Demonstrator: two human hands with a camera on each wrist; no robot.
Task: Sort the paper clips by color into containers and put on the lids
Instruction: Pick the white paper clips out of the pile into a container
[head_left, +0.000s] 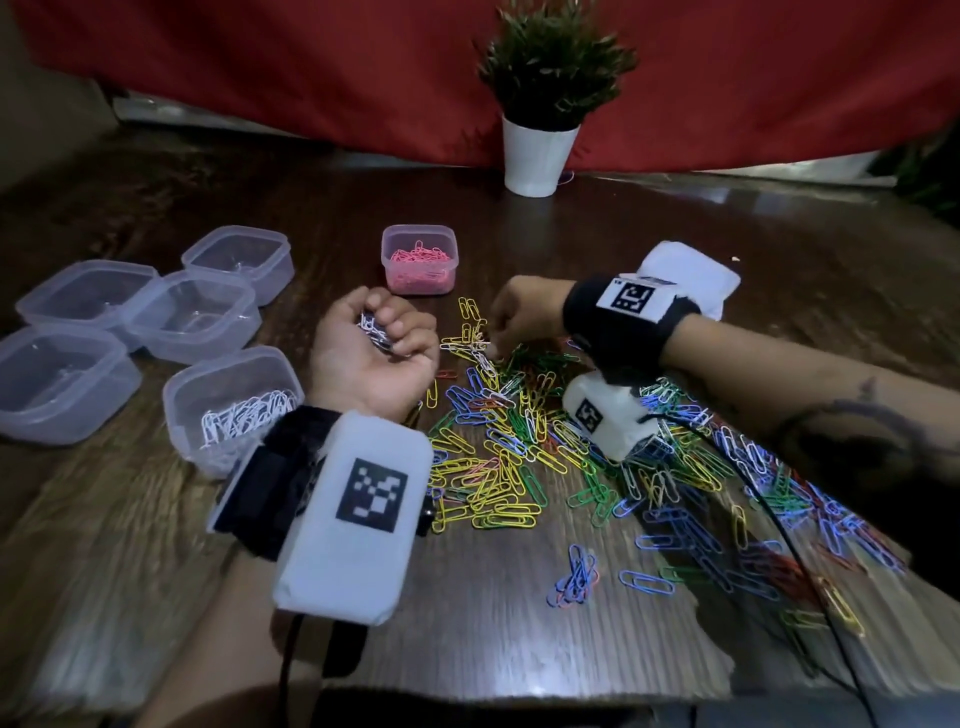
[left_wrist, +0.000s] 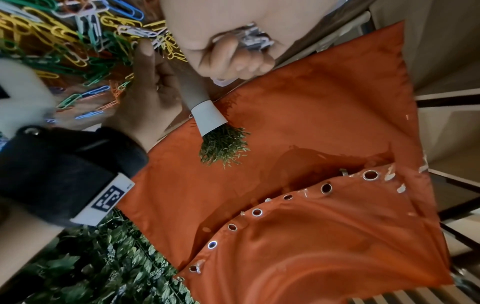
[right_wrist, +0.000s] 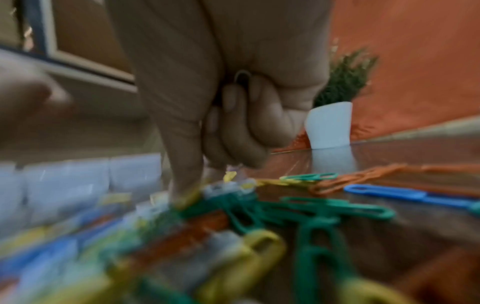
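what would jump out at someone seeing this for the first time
The big loose pile of mixed-colour paper clips spread over the middle and right of the wooden table, with the right hand picking at its far edge. Next, the left hand, palm up, cupping a bunch of white clips in its grip. Behind it stands a container of pink clips, and at left a cluster of clear containers, one holding white clips.

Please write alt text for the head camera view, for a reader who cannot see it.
The left hand cups white paper clips while the right hand picks in a mixed-colour pile on a wooden table; clear containers stand at left.
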